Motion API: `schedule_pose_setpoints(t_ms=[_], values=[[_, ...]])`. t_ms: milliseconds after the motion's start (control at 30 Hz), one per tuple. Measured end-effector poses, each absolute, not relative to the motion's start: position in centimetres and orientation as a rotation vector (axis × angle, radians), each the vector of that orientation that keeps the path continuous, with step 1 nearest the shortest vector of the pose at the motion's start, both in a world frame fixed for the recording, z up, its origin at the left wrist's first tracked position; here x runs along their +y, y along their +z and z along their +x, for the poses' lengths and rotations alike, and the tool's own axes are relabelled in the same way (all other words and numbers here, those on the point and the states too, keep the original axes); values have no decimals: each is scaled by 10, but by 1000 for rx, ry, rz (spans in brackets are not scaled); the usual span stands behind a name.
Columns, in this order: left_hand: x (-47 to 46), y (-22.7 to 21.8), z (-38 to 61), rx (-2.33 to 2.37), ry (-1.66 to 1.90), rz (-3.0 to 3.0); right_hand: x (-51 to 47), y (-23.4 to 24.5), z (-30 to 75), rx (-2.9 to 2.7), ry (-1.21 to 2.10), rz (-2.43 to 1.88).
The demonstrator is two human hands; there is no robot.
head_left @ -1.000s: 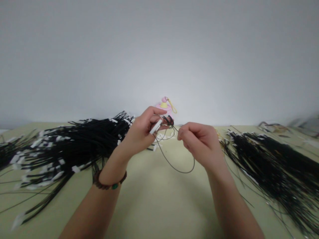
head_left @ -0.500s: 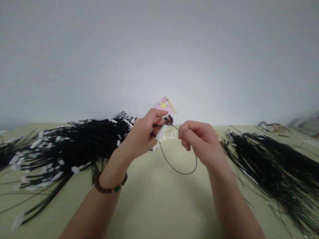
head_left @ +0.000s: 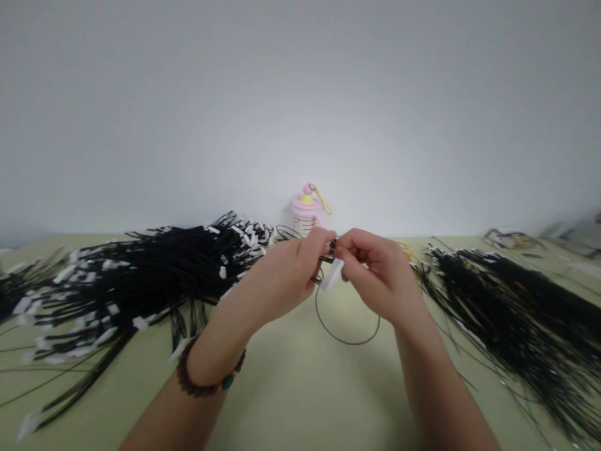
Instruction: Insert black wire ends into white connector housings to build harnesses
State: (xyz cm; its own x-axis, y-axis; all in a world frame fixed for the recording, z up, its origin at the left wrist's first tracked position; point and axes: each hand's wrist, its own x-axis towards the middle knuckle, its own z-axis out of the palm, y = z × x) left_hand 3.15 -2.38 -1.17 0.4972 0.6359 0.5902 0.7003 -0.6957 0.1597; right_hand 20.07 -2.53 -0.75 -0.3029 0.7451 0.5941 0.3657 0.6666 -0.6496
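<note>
Head view: left hand (head_left: 277, 282) and right hand (head_left: 380, 275) nearly closed, meeting mid-counter, fingertips pinching a thin black wire (head_left: 346, 342) beside its white plastic connector (head_left: 332, 274); slack hangs in a loop above the counter (head_left: 291, 401). Wire looks light, soft, floppy; connector small, maybe fragile, so grip close behind it. A left wire bundle (head_left: 141, 275) and right wire bundle (head_left: 511, 313) lie either side; a pink bottle (head_left: 305, 216) stands behind.

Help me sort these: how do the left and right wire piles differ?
The left pile shows many white connectors at its wire ends, while the right pile shows only a few white bits. The left pile fans out loosely; the right pile lies denser. Both are thin black wires on a pale green table.
</note>
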Motion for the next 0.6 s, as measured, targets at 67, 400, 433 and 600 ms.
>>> schedule_pose_setpoints(t_ms=[67, 400, 433, 600], values=[[-24, -10, 31, -1189, -974, -2639, -24, -8, 200, -1928, 516, -872], [-5, -16, 23, -1064, -2044, -2559, -15, -9, 204, -1900, 495, -760], [-4, -15, 23, -1061, -2294, -2484, -15, -9, 205, -1914, 489, -762], [-7, 2, 19, -1103, -3100, -2029, -13, -11, 197, -2000, 700, -868]])
